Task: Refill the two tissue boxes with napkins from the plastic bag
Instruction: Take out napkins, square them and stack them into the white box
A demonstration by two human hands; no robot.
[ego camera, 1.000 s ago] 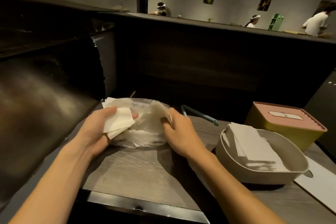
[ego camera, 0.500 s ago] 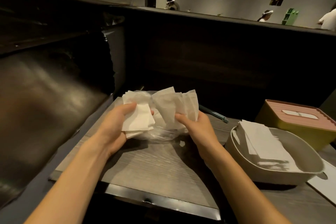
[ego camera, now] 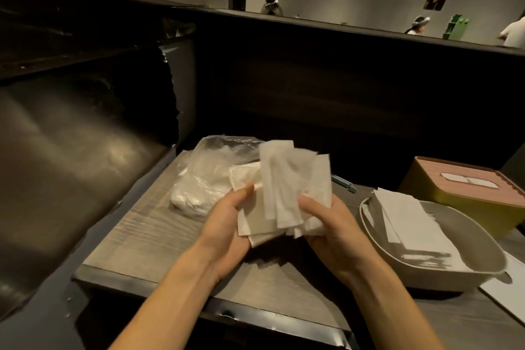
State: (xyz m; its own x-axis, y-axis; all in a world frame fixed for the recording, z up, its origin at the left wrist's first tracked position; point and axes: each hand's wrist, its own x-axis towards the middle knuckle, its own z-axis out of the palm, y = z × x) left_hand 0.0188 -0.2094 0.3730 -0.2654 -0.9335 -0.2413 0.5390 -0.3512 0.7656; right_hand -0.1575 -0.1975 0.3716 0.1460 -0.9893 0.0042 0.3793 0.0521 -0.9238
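The napkins (ego camera: pixel 287 193) have come clear of the plastic bag (ego camera: pixel 210 176), which now lies slack at the table's (ego camera: pixel 142 241) far left corner. My left hand (ego camera: pixel 227 224) and right hand (ego camera: pixel 326 224) both clasp the loose bunch. Next, I reckon, it goes into the open white box (ego camera: pixel 443 267) at the right edge.

We see a grey wood-grain table (ego camera: pixel 136 239). On it lie a clear plastic bag (ego camera: pixel 207 176), a shallow beige tissue box (ego camera: pixel 468 273) and a yellow pink-lidded tissue box (ego camera: pixel 466 196).

Bare table (ego camera: pixel 147 239) is seen at 7 o'clock of the plastic bag (ego camera: pixel 210 176), open to a hand. At 3 o'clock, passage is blocked by the open grey box (ego camera: pixel 443 275) and, behind it, the closed yellow box (ego camera: pixel 468 196). At 12 o'clock a dark partition (ego camera: pixel 326 99) closes the table; at 9 o'clock a dark bench (ego camera: pixel 65 150) borders it.
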